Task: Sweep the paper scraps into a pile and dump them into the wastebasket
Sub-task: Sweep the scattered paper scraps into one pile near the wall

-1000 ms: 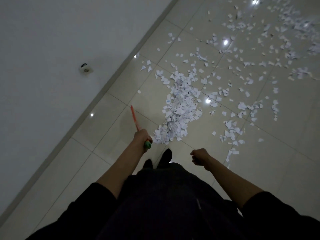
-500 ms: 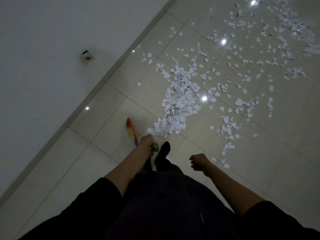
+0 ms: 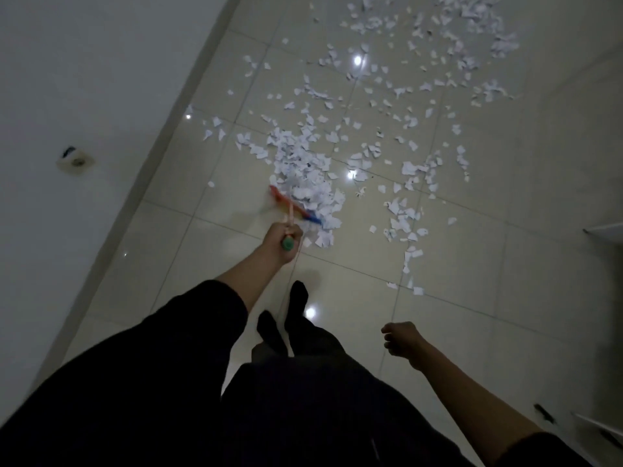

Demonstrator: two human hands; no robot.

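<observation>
Left hand (image 3: 282,235) gripping orange-headed broom (image 3: 293,207) against white paper scraps (image 3: 303,170), right hand (image 3: 403,342) loosely curled, empty; brisk strokes likely scattering light pieces.

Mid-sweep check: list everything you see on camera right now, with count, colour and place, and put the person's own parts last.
broom: one, red-to-blue head on a pale handle with a green end cap, head against the near left edge of the pile
paper pile: one, white, centre of the floor
loose paper scraps: too many to count, white, scattered right of and beyond the pile
tiled floor: cream, glossy, with light reflections
wall: grey-white, left
wall socket: one, pale, low on the wall
left hand: gripping the broom handle
right hand: loosely curled, holding nothing
feet: two, in black socks, bottom centre
</observation>
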